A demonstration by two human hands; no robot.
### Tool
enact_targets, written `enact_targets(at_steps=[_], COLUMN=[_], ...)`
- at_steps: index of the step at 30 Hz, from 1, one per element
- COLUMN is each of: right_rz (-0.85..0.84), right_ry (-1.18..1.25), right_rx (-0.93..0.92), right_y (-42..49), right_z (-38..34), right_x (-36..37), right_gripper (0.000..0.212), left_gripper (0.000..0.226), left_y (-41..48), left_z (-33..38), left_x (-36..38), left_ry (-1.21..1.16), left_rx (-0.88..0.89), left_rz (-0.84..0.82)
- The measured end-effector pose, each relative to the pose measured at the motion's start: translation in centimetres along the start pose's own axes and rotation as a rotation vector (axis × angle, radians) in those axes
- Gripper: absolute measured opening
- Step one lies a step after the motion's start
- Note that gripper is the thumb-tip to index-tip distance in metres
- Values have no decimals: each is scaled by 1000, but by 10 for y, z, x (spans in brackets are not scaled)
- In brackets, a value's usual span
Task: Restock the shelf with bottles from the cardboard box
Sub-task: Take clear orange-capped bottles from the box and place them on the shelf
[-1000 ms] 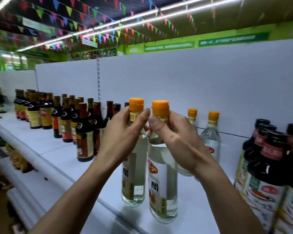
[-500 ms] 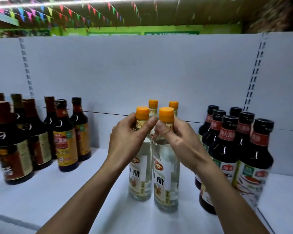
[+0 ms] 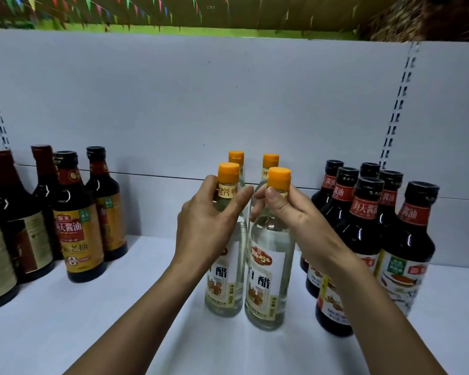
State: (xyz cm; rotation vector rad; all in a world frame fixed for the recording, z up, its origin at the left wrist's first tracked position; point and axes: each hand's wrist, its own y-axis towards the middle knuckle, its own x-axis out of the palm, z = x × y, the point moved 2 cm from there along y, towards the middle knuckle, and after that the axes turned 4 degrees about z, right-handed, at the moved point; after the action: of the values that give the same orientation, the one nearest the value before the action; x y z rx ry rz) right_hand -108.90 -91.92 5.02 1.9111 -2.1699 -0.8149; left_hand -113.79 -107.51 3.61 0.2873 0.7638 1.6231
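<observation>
**Two more vinegar bottles going into the middle of the shelf**

While both hands are gripping bottle necks, the restocking is looking partly done rather than finished. The left hand [image 3: 210, 224] is wrapping its fingers and thumb around the neck of a clear glass white-vinegar bottle with an orange cap [image 3: 224, 266], and the right hand [image 3: 295, 215] is pinching the neck of a second clear orange-capped vinegar bottle [image 3: 270, 266] just below its cap. Both bottles are standing upright and close side by side on the flat white shelf board [image 3: 119, 307], their bases appearing to be resting on it, so I judge them to be at the point of being set down or nudged into line.

Behind them, two further orange-capped clear bottles [image 3: 270, 165] are already standing near the white back panel [image 3: 228, 104], forming a back row. Dark glass soy-sauce bottles with yellow labels [image 3: 79, 231] are grouping at the left, and dark black-capped soy-sauce bottles with red neck bands [image 3: 363, 239] are clustering at the right, just beside the right forearm.

All four clear bottles are looking full of colourless liquid and capped. Bare shelf is showing in front and to the left of them, so more bottles probably remain to be placed. No cardboard box is showing, so its remaining stock cannot be told.
</observation>
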Motion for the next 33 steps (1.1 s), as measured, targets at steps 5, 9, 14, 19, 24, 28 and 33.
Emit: enact_targets(at_steps=[5, 9, 14, 19, 24, 28, 33], right_rz=[104, 216, 224, 190, 171, 175, 153], right_ry=[-8, -10, -160, -352, -371, -451, -510], right_rx=[3, 35, 119, 248, 314, 293, 312], right_y=[-8, -19, -43, -69, -74, -69, -63], right_z=[7, 15, 26, 45, 56, 57, 67], right_x=[9, 15, 17, 20, 17, 16, 15], right_gripper=[41, 50, 68, 93, 79, 66, 64], left_gripper=[48, 56, 76, 81, 67, 66, 70], left_y=[-12, -28, -42, -58, -63, -57, -50], left_z=[-13, -21, -35, -61, -74, -81, -82], left_x=[-1, -6, -16, -14, -9, -1, 14], left_ry=[-52, -99, -183, -136, -17, 54, 141], left_rx=[-24, -35, -102, -164, -180, -200, -185], left_rz=[-198, -281, -401, -481, -484, -410, -367])
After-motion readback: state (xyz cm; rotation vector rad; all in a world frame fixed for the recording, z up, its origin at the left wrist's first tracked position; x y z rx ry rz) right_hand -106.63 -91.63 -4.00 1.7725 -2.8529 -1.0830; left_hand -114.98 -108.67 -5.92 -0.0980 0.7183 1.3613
